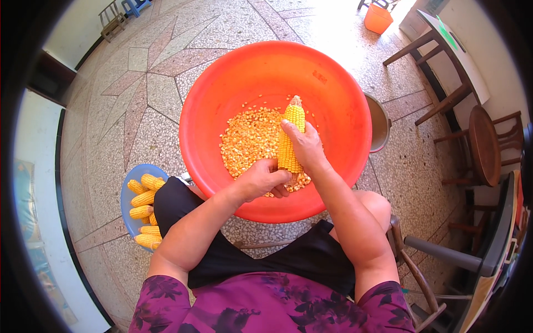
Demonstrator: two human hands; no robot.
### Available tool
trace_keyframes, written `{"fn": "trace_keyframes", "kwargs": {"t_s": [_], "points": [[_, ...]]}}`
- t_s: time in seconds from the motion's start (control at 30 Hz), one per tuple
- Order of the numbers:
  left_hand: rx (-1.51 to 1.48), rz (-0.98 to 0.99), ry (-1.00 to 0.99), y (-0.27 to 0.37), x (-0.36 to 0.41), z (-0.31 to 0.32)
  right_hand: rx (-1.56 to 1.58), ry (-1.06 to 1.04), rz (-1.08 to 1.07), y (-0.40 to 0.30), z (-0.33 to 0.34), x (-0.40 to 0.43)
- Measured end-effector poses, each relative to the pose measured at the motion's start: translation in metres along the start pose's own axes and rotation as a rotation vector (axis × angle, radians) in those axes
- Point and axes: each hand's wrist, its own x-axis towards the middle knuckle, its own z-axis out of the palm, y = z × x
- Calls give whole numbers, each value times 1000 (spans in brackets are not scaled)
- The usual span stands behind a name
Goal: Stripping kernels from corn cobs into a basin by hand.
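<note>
An ear of yellow corn (287, 145) is held upright and slightly tilted over a large red plastic basin (333, 104). My right hand (306, 143) wraps around its upper part, thumb lying across the kernels. At the lower end, the fingers and thumb of my left hand (268, 179) close on the cob, where a bit of bare core (295, 180) shows below the kernel rows. Loose corn kernels (250, 137) lie heaped on the basin's floor, mostly left of the ear. Some stray kernels dot the basin wall behind it.
A blue basin (126, 191) with several ears of corn (143, 198) stands by my left knee. Behind the red basin's right rim is a metal bucket (378, 123). Wooden chairs (485, 145) and a table (458, 54) line the right wall; an orange bin (378, 19) is farther back.
</note>
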Motion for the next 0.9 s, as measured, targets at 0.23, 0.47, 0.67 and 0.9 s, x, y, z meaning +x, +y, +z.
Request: {"fn": "trace_keyframes", "kwargs": {"t_s": [0.23,0.47,0.67,0.9], "points": [[-16,98,-46,-2,-2,-8,113,-34,16,-7,0,-1],[-192,137,-111,-9,2,-10,288,-31,113,-2,-8,10],[-165,141,-63,-7,4,-7,444,50,78,1,-6,10],[-399,96,-179,0,-5,-5,540,-187,212,-7,-6,8]]}}
